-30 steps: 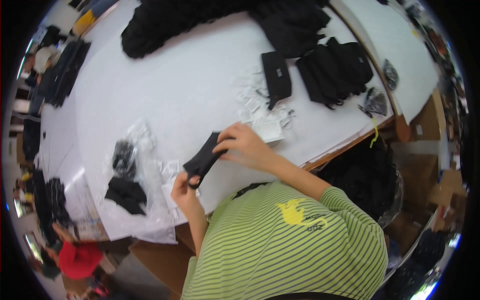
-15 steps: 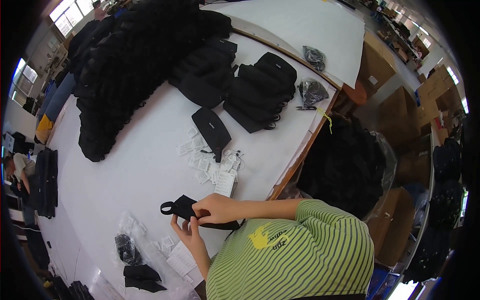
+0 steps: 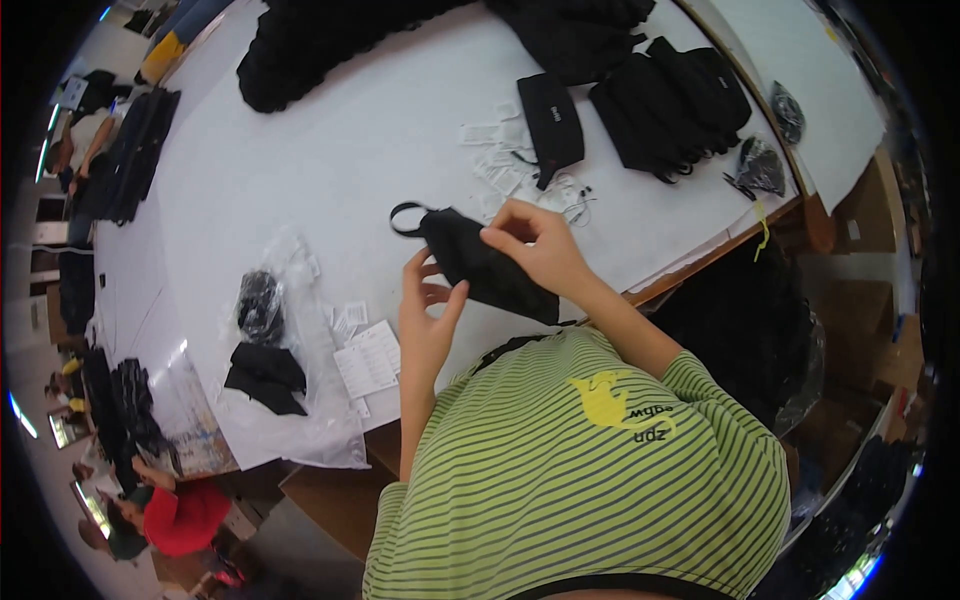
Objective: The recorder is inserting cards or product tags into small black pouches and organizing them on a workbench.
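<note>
I hold a black fabric pouch with a small loop (image 3: 480,265) over the near edge of a white table (image 3: 330,170). My right hand (image 3: 535,245) pinches its upper edge. My left hand (image 3: 428,315) grips it from below, fingers spread along the cloth. Both forearms come up from my green striped shirt.
Paper tags (image 3: 500,165) and a flat black pouch (image 3: 552,125) lie beyond my hands. Black bag piles (image 3: 670,95) sit at right, a dark heap (image 3: 320,45) at the far side. Clear plastic bags with black items (image 3: 265,335) and printed sheets (image 3: 368,358) lie at left. Other people work at far left.
The view has swung and the pouch now sits higher over the table. My left hand has shifted to its underside, and the pouch is stretched out longer between both hands.
</note>
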The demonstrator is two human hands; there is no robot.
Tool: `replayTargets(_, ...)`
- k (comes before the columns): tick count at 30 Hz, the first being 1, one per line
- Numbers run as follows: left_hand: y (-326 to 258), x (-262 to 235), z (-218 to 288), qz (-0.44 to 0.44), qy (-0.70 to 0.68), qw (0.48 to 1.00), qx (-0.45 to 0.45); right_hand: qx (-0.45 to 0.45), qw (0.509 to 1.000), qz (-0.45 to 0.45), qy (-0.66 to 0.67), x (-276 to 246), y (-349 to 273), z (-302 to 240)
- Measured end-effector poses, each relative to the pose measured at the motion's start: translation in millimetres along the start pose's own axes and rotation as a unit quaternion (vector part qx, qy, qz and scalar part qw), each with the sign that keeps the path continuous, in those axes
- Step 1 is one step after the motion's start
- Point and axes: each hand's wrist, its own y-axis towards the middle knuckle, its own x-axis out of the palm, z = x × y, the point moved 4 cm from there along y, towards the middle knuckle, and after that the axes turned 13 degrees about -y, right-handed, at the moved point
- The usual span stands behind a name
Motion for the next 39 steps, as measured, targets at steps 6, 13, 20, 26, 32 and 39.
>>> replayTargets(6,-2,0,2,0.001,0.010,1.000,0.011,-0.026,0.999,0.042,0.011,-4,-3,4)
replayTargets(13,-6,-15,11,0.021,0.005,0.999,0.026,-0.023,0.986,0.033,-0.161,-10,-5,-3)
replayTargets(20,-1,-13,9,0.040,0.077,0.995,0.049,0.034,0.990,-0.096,-0.098,26,-18,16)
replayTargets(26,-17,7,-13,-0.023,0.169,0.982,0.078,0.140,0.984,-0.112,-0.002,35,-9,48)
replayTargets(32,-13,10,-35,0.031,0.242,0.961,0.134,0.129,0.983,-0.124,-0.030,30,-8,50)
replayTargets(39,-10,24,-51,0.036,0.243,0.953,0.175,0.124,0.983,-0.117,-0.069,22,-15,57)
